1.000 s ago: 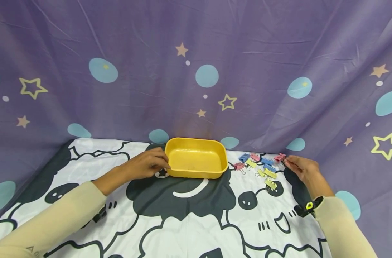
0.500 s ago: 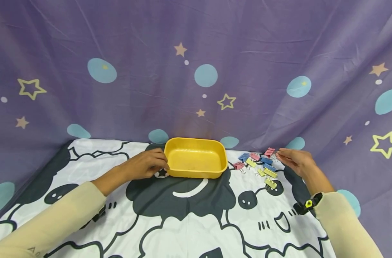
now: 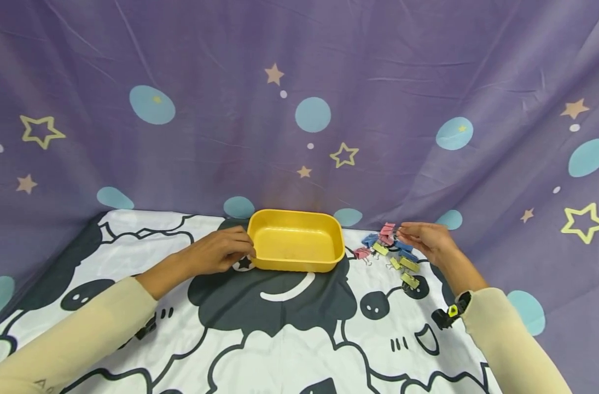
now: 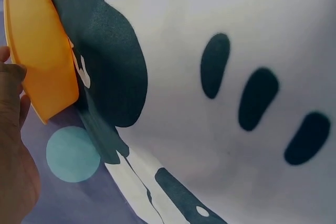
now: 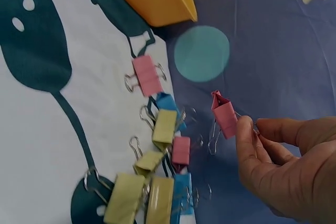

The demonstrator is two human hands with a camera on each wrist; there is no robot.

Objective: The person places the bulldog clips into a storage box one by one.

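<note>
Pink binder clip (image 5: 224, 115) pinched by wire handle in right hand (image 5: 286, 169), above clip pile (image 5: 157, 174).

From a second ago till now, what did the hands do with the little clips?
The right hand lifted one pink clip off the cloth and carried it left, over the pile of clips, toward the yellow tray. Its grip on the clip's wire handle stayed pinched. The left hand stayed against the tray's left end, and the tray stayed put.
</note>
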